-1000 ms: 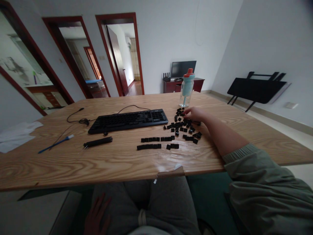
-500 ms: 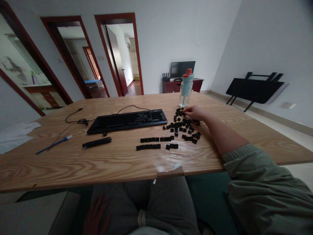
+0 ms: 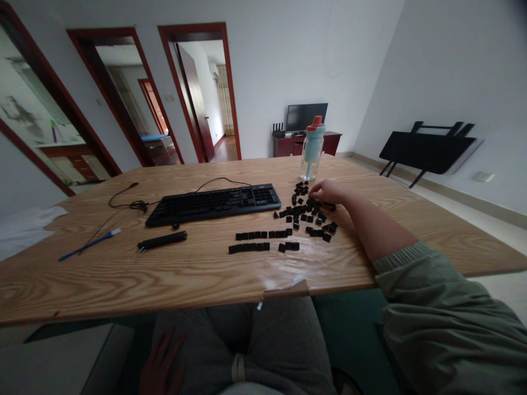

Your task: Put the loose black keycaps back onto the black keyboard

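Head view: right hand [image 3: 327,192] stretched out over the far side of the wooden desk [image 3: 123,274], palm down on a loose heap of black keycaps [image 3: 308,211]. Fingers curled toward the heap's far edge; whether pinching a cap, cannot tell. Two neat rows of keycaps [image 3: 263,240] laid out nearer the desk's front edge, just left of the heap. Black keyboard [image 3: 214,203] left of the heap, cable trailing off to its left. Water bottle [image 3: 312,148] upright just beyond the hand. Black tool [image 3: 162,240] and blue pen [image 3: 88,244] further left. Left hand [image 3: 158,365] resting flat on the lap below the desk, fingers loosely spread.
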A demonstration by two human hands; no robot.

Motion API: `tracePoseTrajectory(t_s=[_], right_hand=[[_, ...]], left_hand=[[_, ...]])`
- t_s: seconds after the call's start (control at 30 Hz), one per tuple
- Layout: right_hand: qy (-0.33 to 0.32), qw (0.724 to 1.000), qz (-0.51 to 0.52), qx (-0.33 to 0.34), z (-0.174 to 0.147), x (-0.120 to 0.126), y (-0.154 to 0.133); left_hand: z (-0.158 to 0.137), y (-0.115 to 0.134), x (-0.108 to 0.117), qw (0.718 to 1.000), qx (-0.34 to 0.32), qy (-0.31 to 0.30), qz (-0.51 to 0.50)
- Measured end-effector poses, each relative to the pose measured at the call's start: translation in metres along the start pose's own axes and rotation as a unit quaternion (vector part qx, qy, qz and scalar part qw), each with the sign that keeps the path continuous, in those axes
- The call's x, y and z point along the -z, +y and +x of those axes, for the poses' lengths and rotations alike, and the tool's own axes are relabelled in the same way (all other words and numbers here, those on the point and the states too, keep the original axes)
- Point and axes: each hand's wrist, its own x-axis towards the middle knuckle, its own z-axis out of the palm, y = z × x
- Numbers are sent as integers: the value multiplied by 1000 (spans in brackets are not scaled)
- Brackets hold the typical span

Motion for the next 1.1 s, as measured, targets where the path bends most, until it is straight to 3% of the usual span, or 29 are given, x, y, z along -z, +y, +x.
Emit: tracePoseTrajectory(t_s=[0.27,0.43,0.6,0.87,1.0,1.1], right_hand=[[38,999,26,16,1,1,-1],[-29,998,31,55,0,6,4],[-65,997,35,40,1,9,14],[-39,998,39,19,-2,9,10],[51,997,34,36,4,1,1],[76,996,20,34,9,-4,-8]], left_hand=[[2,0,2,1000,-7,-14,17],[2,0,2,1000,-3,-14,13],[0,0,1,1000,6,-15,12],[0,1,1,1000,13,-24,16],[0,-5,-3,1000,-1,-15,19],[0,-11,-6,1000,-18,-5,22]])
